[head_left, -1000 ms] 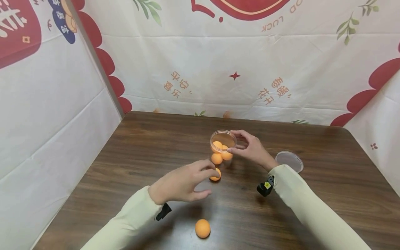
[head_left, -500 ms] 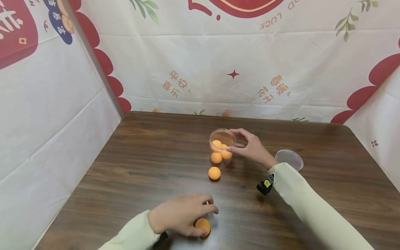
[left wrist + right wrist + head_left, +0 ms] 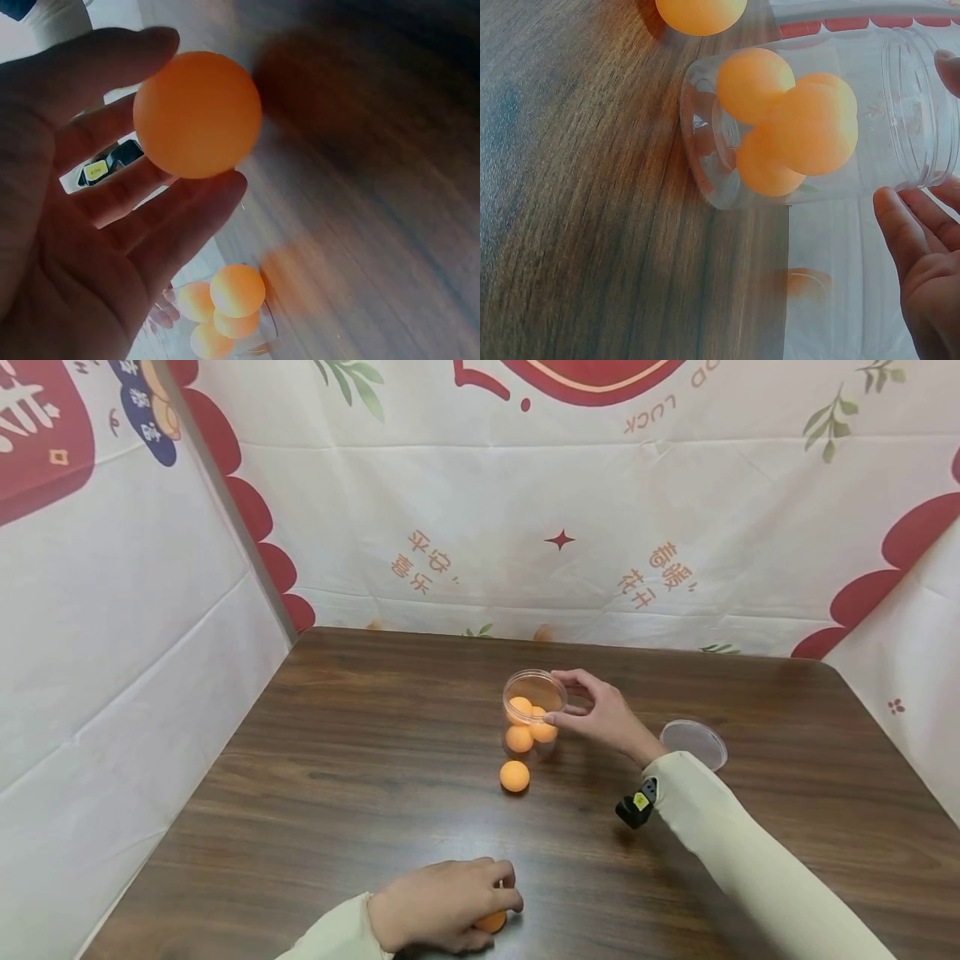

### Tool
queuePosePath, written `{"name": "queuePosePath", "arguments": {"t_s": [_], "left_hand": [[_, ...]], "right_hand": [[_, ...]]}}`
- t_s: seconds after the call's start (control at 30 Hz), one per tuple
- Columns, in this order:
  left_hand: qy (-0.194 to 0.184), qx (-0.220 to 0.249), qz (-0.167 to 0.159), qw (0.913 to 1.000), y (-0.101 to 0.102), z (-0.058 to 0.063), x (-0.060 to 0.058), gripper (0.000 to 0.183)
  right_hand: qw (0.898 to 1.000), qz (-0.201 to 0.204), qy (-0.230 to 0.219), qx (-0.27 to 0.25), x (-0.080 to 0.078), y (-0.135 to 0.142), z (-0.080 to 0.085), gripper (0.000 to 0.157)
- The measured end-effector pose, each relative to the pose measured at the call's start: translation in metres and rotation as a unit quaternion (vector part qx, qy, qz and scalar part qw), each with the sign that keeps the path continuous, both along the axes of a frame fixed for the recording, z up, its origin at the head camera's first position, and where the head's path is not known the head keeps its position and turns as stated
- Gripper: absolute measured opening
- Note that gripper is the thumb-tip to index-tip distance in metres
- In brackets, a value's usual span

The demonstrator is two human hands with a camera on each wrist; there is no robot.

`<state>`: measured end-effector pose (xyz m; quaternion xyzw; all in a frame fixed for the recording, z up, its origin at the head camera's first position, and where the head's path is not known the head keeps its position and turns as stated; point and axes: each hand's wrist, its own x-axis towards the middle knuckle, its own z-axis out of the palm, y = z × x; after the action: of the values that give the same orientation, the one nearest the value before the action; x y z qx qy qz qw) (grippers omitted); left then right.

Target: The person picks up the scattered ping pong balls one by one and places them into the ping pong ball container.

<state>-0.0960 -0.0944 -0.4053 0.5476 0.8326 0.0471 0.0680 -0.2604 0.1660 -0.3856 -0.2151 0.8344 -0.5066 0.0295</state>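
Observation:
My left hand point(image 3: 442, 903) is low on the table near the front, its thumb and fingers around an orange ping-pong ball point(image 3: 199, 116), which the left wrist view shows between the fingertips. A clear plastic jar point(image 3: 870, 120) stands upright farther back, several orange ping-pong balls point(image 3: 817, 131) piled at its bottom. My right hand point(image 3: 600, 714) grips this jar near its rim from the right side, thumb in front and fingers behind. Just in front of the jar, another orange ball point(image 3: 514, 776) lies loose on the wood.
A round clear lid point(image 3: 696, 745) lies on the dark wooden table point(image 3: 360, 718), to the right behind my right wrist. Printed white cloth point(image 3: 465, 510) hangs behind the table's far edge and along both sides.
My left hand has come back from beside the ball near the jar to the front ball, and its fingers have closed around it. My right hand and the jar have stayed put.

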Motion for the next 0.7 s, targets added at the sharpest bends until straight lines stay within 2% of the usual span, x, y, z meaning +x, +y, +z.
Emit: {"name": "queuePosePath", "arguments": {"t_s": [0.2,0.3,0.53,0.7], "left_hand": [[0.024,0.000,-0.006,0.9997,0.000,-0.001,-0.005,0.023],[0.037,0.011,-0.006,0.9993,-0.001,0.003,-0.009,0.023],[0.029,0.033,0.012,0.9990,-0.004,0.027,-0.026,0.026],[0.049,0.076,0.016,0.9958,-0.007,0.043,-0.043,0.027]], "right_hand": [[1.000,-0.001,0.003,-0.003,0.001,0.000,-0.001,0.061],[1.000,-0.001,0.002,-0.001,0.000,0.001,-0.002,0.062],[1.000,-0.004,0.002,0.001,0.000,0.001,-0.001,0.062],[1.000,-0.001,0.010,-0.010,0.001,-0.001,-0.001,0.060]]}}
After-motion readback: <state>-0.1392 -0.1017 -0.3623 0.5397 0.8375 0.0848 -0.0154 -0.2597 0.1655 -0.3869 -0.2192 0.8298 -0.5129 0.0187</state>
